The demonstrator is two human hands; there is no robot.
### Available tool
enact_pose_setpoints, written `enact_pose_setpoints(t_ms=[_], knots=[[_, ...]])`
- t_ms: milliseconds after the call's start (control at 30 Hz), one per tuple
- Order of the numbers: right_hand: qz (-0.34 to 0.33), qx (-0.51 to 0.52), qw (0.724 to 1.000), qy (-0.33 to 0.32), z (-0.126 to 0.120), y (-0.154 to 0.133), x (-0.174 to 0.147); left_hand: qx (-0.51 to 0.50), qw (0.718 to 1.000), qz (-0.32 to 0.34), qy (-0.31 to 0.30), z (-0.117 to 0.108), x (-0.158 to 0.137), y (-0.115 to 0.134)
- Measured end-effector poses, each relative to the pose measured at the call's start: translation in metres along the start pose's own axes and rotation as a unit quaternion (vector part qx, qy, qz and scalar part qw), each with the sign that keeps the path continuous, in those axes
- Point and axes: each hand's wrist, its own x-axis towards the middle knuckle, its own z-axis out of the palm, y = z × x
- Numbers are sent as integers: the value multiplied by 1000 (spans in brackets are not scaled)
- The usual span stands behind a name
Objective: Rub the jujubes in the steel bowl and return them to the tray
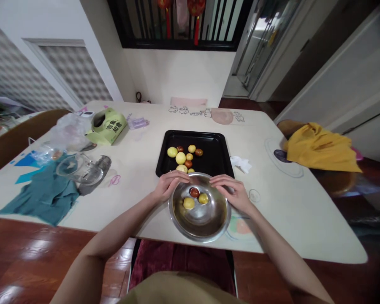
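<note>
A shiny metal bowl stands near the front edge of the table. Inside it lie a dark red round fruit, a pale yellow one and a greenish-yellow one. My left hand rests at the bowl's far left rim with its fingers stretched out. On the far right rim, my right hand likewise has its fingers extended and holds no fruit. Just behind the bowl is a black tray, its near edge partly hidden. Several yellow fruits and dark red fruits lie in it.
To the left are a glass jug, a teal cloth, a clear plastic bag and a green tissue box. A crumpled white tissue lies right of the tray. Yellow fabric hangs over a chair at the right.
</note>
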Motion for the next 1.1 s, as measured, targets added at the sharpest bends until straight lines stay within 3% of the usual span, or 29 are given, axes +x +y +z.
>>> enact_pose_setpoints(t_ms=[133,267,367,433,667,900,1100], knots=[[-25,-14,998,59,3,4,-8,27,997,-12,64,0,5,-3],[-51,-42,995,78,8,10,-8,106,984,-67,124,-10,32,-16],[-73,-80,991,81,6,13,-8,227,961,-149,59,-21,64,-36],[-87,-117,986,84,3,14,-7,316,912,-262,-18,-26,84,-52],[-103,-187,970,114,-9,17,-5,334,861,-376,-81,-28,115,-99],[-85,-200,969,117,-8,22,-7,277,877,-374,-120,-40,122,-124],[-53,-189,973,125,-7,30,-7,242,906,-332,-98,-44,120,-124]])
